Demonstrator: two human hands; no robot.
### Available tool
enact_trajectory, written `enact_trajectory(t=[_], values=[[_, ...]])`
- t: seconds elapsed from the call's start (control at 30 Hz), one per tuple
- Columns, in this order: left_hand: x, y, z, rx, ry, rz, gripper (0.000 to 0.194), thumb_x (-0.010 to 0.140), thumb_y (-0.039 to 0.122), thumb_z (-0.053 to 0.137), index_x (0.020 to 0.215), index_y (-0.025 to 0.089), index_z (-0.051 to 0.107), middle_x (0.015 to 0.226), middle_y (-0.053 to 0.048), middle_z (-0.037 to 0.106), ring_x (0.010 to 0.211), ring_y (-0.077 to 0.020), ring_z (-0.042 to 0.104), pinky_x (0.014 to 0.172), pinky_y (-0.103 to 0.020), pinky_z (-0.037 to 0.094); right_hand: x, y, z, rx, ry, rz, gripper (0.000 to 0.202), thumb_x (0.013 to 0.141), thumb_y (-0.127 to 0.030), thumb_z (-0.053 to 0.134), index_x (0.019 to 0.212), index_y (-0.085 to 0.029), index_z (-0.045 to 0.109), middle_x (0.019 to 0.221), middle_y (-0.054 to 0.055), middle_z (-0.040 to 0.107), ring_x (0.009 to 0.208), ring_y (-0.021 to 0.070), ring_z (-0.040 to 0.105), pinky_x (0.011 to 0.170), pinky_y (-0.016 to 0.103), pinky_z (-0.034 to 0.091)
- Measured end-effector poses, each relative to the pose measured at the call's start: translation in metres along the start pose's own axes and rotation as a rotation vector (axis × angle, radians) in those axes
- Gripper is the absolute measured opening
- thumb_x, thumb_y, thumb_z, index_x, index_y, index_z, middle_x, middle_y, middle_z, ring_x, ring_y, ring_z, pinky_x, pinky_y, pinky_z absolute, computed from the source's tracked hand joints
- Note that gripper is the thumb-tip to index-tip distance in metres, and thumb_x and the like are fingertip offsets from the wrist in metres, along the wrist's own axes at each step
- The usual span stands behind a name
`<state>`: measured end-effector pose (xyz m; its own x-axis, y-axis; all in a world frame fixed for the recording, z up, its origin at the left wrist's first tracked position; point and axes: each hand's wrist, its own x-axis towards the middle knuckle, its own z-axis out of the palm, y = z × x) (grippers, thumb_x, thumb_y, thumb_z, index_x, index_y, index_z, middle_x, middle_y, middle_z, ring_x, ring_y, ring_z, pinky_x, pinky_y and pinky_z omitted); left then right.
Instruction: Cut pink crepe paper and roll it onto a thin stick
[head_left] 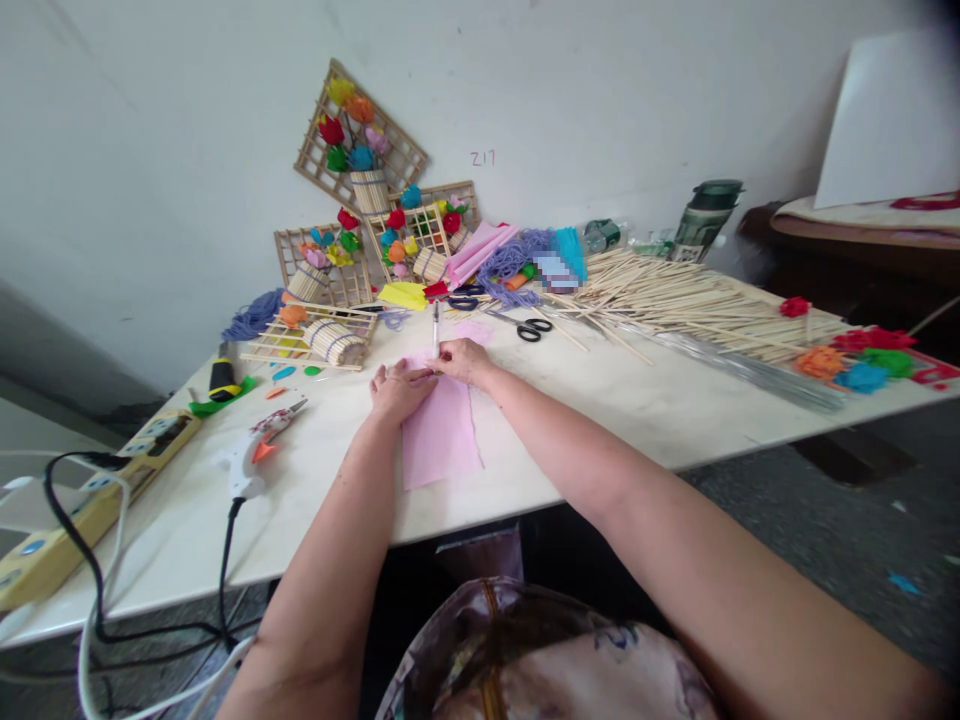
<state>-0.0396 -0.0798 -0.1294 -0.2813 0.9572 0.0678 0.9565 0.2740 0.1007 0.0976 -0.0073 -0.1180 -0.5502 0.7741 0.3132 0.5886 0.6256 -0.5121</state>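
Note:
A sheet of pink crepe paper (442, 440) lies flat on the white table in front of me. My left hand (401, 390) rests on the paper's upper left part, palm down with its fingers stretched out. Beside it, at the paper's upper edge, my right hand (463, 362) is closed round a slim white pen (436, 328), which stands nearly upright. The pen's lower end is hidden by the fingers. Black-handled scissors (534, 328) lie just beyond my right hand.
A white glue gun (247, 460) and a power strip (142, 440) with cables are at the left. Stick lattices with paper flowers (360, 130) lean at the back. Thin wooden sticks (675, 295) and clear-wrapped rods (757, 370) spread rightward. A dark bottle (705, 220) stands behind.

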Motion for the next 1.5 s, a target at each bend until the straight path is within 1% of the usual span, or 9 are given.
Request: enact_trajectory(t=[0.1, 0.17, 0.3, 0.47, 0.73, 0.97, 1.07, 1.23, 1.5], values=[[-0.0004, 0.0006, -0.0005, -0.092, 0.003, -0.058, 0.049, 0.074, 0.065, 0.036, 0.115, 0.045, 0.055, 0.136, 0.009, 0.04, 0.131, -0.0307, 0.022, 0.103, -0.047, 0.022, 0.0, -0.0001, 0.0005, -0.014, 0.005, 0.003, 0.034, 0.075, -0.05, 0.053, 0.08, -0.02, 0.068, 0.077, 0.001, 0.068, 0.069, 0.012, 0.057, 0.057, 0.02, 0.034], [-0.0006, 0.0009, -0.0009, -0.125, 0.003, -0.069, 0.05, 0.073, 0.065, 0.038, 0.114, 0.044, 0.056, 0.137, 0.009, 0.039, 0.131, -0.0314, 0.02, 0.103, -0.047, 0.021, -0.0002, -0.0004, 0.0004, -0.017, 0.004, 0.005, 0.033, 0.075, -0.05, 0.053, 0.081, -0.02, 0.068, 0.077, 0.001, 0.067, 0.07, 0.0121, 0.057, 0.058, 0.02, 0.034], [-0.0016, 0.0013, -0.0019, -0.157, -0.002, -0.06, 0.049, 0.074, 0.064, 0.039, 0.114, 0.043, 0.057, 0.137, 0.008, 0.039, 0.131, -0.0319, 0.02, 0.104, -0.049, 0.02, -0.0008, -0.0012, -0.0009, -0.006, -0.008, 0.002, 0.033, 0.075, -0.049, 0.053, 0.08, -0.02, 0.068, 0.076, 0.001, 0.067, 0.068, 0.0117, 0.056, 0.056, 0.02, 0.033], [-0.0023, 0.0018, -0.0033, -0.145, -0.013, -0.069, 0.052, 0.073, 0.066, 0.038, 0.116, 0.043, 0.056, 0.14, 0.009, 0.035, 0.131, -0.0324, 0.02, 0.105, -0.047, 0.019, -0.0007, -0.002, -0.0024, -0.006, -0.018, 0.01, 0.033, 0.075, -0.048, 0.054, 0.08, -0.019, 0.068, 0.076, 0.001, 0.067, 0.068, 0.0117, 0.056, 0.056, 0.02, 0.033], [-0.0016, 0.0013, -0.0022, -0.162, 0.001, -0.041, 0.049, 0.074, 0.066, 0.038, 0.114, 0.044, 0.056, 0.138, 0.008, 0.038, 0.13, -0.0324, 0.022, 0.104, -0.049, 0.019, 0.0006, 0.0012, -0.0002, -0.001, -0.001, -0.011, 0.032, 0.077, -0.046, 0.052, 0.079, -0.019, 0.068, 0.074, 0.001, 0.066, 0.066, 0.0112, 0.055, 0.055, 0.02, 0.031], [-0.0023, 0.0025, -0.001, -0.189, 0.03, -0.051, 0.045, 0.074, 0.062, 0.042, 0.112, 0.044, 0.058, 0.138, 0.006, 0.039, 0.13, -0.0316, 0.024, 0.105, -0.048, 0.019, 0.0028, 0.0039, 0.0024, 0.057, 0.017, 0.006, 0.033, 0.077, -0.046, 0.052, 0.08, -0.018, 0.068, 0.074, 0.001, 0.066, 0.067, 0.0113, 0.055, 0.056, 0.02, 0.033], [-0.0041, 0.0044, -0.0028, -0.204, 0.051, -0.071, 0.042, 0.074, 0.058, 0.046, 0.112, 0.043, 0.059, 0.139, 0.006, 0.036, 0.131, -0.0303, 0.022, 0.105, -0.048, 0.019, 0.0032, 0.0045, 0.002, 0.114, 0.017, 0.022, 0.03, 0.078, -0.044, 0.051, 0.082, -0.018, 0.067, 0.074, 0.001, 0.067, 0.068, 0.0113, 0.057, 0.057, 0.019, 0.035], [-0.0073, 0.0091, -0.0057, -0.206, 0.134, -0.038, 0.049, 0.072, 0.048, 0.056, 0.119, 0.037, 0.054, 0.143, 0.003, 0.031, 0.133, -0.0281, 0.017, 0.105, -0.047, 0.018, 0.0036, 0.0062, 0.0029, 0.135, 0.03, 0.011, 0.028, 0.078, -0.042, 0.052, 0.082, -0.019, 0.067, 0.075, 0.001, 0.067, 0.069, 0.0119, 0.058, 0.058, 0.019, 0.036], [-0.0064, 0.0063, -0.0047, -0.187, 0.139, -0.047, 0.054, 0.07, 0.056, 0.054, 0.119, 0.034, 0.055, 0.142, 0.0, 0.033, 0.133, -0.0295, 0.017, 0.105, -0.048, 0.017, 0.0038, 0.007, 0.0046, 0.079, 0.108, 0.019, 0.03, 0.078, -0.044, 0.051, 0.082, -0.018, 0.067, 0.074, 0.002, 0.066, 0.067, 0.0125, 0.056, 0.058, 0.021, 0.035]])
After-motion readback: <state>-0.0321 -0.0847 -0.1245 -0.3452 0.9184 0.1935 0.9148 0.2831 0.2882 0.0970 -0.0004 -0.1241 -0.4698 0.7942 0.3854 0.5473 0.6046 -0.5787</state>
